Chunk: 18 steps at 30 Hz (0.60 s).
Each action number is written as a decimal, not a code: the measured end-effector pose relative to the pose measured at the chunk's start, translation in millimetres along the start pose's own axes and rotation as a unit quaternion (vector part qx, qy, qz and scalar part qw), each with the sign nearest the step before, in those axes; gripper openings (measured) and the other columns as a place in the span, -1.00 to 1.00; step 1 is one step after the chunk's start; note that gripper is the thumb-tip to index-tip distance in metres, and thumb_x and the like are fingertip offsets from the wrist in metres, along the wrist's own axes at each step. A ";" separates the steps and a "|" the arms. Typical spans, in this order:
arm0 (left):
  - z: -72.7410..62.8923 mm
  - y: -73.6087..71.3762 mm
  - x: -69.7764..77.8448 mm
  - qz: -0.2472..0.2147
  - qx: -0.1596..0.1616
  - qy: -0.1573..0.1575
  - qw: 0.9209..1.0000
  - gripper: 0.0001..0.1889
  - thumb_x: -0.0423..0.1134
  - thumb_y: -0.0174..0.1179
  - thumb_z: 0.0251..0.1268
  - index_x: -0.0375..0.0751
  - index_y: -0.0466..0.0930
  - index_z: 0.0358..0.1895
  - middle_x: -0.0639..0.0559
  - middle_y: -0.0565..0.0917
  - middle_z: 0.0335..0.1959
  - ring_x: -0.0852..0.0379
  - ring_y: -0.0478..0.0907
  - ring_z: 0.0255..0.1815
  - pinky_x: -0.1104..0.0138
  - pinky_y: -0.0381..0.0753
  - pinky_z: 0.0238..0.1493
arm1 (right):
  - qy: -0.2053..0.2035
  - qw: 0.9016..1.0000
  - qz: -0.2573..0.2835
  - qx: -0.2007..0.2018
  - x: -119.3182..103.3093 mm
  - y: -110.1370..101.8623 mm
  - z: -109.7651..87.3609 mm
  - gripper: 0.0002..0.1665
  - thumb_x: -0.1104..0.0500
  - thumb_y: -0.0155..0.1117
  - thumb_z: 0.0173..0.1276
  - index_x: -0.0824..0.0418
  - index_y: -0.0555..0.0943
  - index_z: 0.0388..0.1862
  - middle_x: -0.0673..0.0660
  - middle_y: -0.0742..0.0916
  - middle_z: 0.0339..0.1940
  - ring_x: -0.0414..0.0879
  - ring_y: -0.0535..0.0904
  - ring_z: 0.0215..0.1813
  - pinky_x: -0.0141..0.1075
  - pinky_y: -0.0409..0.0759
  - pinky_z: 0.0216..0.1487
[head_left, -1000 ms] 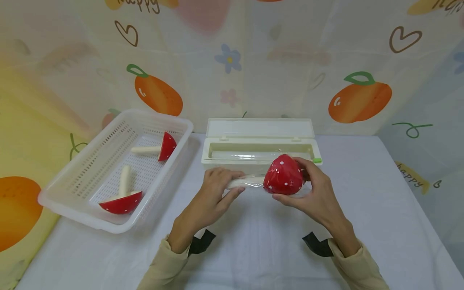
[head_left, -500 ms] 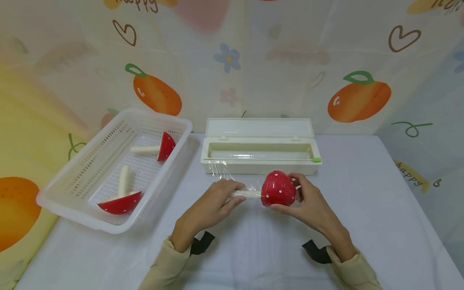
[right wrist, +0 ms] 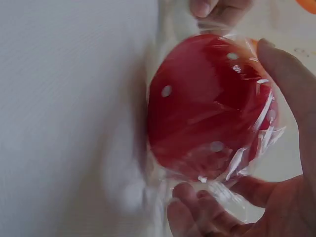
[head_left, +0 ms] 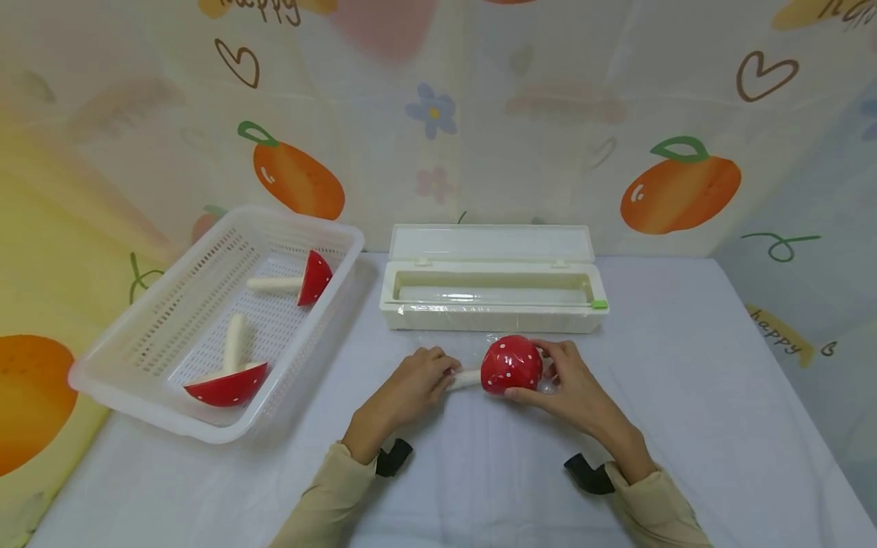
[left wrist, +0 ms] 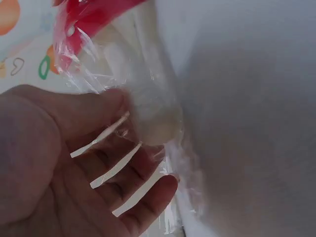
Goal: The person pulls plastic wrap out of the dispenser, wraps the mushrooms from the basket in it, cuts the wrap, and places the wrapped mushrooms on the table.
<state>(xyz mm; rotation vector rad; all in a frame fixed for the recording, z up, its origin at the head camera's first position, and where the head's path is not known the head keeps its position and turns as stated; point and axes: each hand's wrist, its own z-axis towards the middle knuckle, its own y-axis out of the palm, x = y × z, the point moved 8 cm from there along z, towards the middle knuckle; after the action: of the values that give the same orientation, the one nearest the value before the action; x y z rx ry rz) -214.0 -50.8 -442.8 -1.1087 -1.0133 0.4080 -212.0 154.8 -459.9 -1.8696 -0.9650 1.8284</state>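
Note:
A toy mushroom with a red, white-dotted cap [head_left: 511,365] and a pale stem [left wrist: 153,98] lies sideways, low over the cloth, with clear cling film [right wrist: 237,158] round it. My left hand [head_left: 419,383] pinches the stem's end, thumb on the near side; crinkled film hangs about those fingers [left wrist: 153,202]. Around the cap, my right hand [head_left: 578,392] grips with thumb and fingers spread to either side. Just beyond both hands stands a cream cling film dispenser [head_left: 493,318], its lid [head_left: 489,243] raised and film along its front edge.
On the left sits a white perforated basket [head_left: 301,365]. Inside it are two more red-capped mushrooms, one upper right [head_left: 315,278] and one lower [head_left: 229,386]. A green slider [head_left: 599,304] sits at the dispenser's right end. A printed curtain [head_left: 521,152] hangs behind the white-clothed table [head_left: 685,426].
Both hands have brought the mushroom toward me and slightly left, down from in front of the dispenser. The film strands seen between the dispenser and my left hand no longer stand up.

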 end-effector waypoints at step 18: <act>1.3 3.3 -15.8 -0.015 -0.001 -0.050 0.999 -0.64 -0.24 0.20 0.39 -0.22 0.56 0.20 -0.10 0.69 0.02 -0.09 0.56 0.05 0.04 0.51 0.06 | -0.007 0.999 0.030 -0.010 7.7 -17.2 0.3 -0.07 -0.10 0.48 0.20 0.30 0.32 0.40 0.26 0.59 0.20 0.12 0.55 0.15 -0.01 0.62 0.12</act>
<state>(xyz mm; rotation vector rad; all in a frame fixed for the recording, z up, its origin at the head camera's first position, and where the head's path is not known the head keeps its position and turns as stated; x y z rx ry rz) -222.6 -60.0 -453.0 -1.0824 -1.1161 0.4421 -216.6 172.1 -454.1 -1.9205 -0.9453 1.8763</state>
